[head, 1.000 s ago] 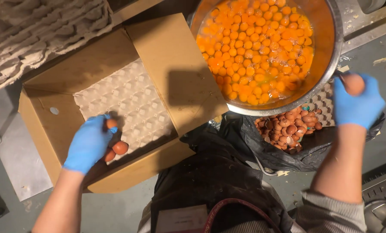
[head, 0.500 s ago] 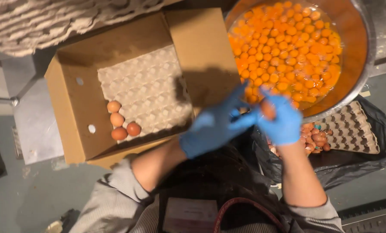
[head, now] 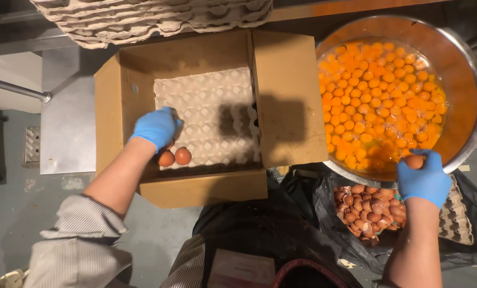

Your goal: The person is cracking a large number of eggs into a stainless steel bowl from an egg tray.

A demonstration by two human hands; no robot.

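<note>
Nearest the person, a black bag [head: 323, 213] holds a heap of broken brown eggshells [head: 369, 210], with a grey egg tray [head: 454, 218] lying on its right edge. Just beyond, the right hand [head: 424, 178], in a blue glove, grips a brown egg [head: 414, 161] in closed fingers at the near rim of a steel bowl [head: 465, 85] full of orange yolks [head: 379, 101]. To the left, the left hand [head: 155, 128], also gloved, reaches into an open cardboard box [head: 289, 96]; its fingers curl down beside two brown eggs [head: 174, 157] on a pulp tray [head: 206, 117], but whether they grasp anything cannot be told. Farthest, stacked empty trays [head: 153, 18] lie beyond the box.
</note>
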